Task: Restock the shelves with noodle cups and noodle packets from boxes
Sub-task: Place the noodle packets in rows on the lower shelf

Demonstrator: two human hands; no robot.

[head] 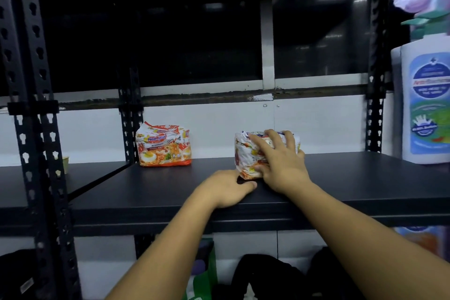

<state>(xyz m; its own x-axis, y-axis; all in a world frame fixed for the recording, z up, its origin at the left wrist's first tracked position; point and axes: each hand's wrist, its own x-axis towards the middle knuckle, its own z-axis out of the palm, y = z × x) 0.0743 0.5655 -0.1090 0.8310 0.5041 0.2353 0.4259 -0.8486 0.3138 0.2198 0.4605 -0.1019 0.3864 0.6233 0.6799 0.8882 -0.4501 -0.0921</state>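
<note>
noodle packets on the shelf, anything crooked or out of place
The white noodle packet under the right hand sits turned and further forward on the black shelf, not lined up with the orange noodle packet.

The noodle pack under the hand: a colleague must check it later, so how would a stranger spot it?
Start at the black shelf with the white bottle at its right end. Two noodle packs sit on it. This is the right pack, near the front edge, gripped by the right hand; the left pack stands untouched by the post.
</note>
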